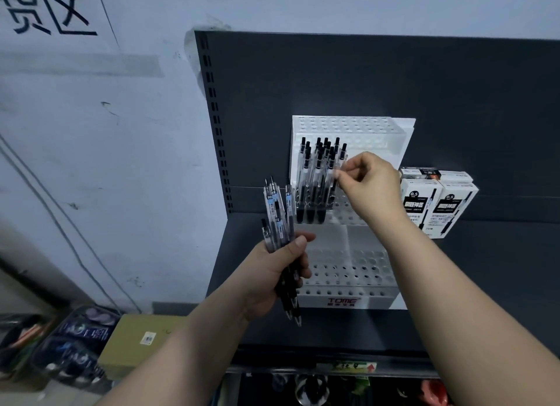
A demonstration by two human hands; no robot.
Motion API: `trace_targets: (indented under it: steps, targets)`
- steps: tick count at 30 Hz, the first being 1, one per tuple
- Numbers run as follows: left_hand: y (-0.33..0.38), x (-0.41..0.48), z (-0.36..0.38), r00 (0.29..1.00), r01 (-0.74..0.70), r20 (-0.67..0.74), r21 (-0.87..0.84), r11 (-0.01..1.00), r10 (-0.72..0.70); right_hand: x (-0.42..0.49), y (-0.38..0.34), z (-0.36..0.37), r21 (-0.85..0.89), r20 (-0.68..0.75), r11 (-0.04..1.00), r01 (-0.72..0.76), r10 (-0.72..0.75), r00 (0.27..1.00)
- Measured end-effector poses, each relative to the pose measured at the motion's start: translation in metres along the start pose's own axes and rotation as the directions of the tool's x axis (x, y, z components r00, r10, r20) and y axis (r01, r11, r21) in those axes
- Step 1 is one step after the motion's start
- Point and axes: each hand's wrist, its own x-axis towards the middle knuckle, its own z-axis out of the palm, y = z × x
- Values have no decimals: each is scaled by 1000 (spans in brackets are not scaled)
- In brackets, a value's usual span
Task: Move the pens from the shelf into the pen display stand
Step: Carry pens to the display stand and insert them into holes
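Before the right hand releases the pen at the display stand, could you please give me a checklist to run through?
1. The right hand pinches a clear pen beside the standing pens: ok.
2. That pen's tip seated in a hole: cannot tell, blurred and hidden.
3. The left hand grips the spare bundle of pens: ok.
4. Free holes in the display stand: ok, front rows are open.
5. Standing pens upright: ok.
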Motion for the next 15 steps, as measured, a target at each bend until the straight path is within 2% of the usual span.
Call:
trace_targets:
  steps: [3,5,7,8,12,15]
  targets:
    - [-2,-2,3,999,2,45,3,1000,-2,-18,-6,-13,24,9,999,-25,25,1000]
    - [-4,-2,5,996,15,86,18,1000,-17,-41,-16,-18,119,162,990,-74,54,985]
    - [-6,-2,10,990,30,135,31,999,-34,-57,-21,-15,175,337,977,-120,55,940]
    - [-7,-2,12,988,36,150,32,999,-41,-60,-21,-14,199,372,969,-147,64,926]
    - [-11,1,16,988,59,144,-12,998,-57,-58,-15,-15,324,403,885,-336,192,895]
    - [-13,2,18,987,57,149,-4,998,-56,-58,-14,-20,373,471,831,-412,213,856]
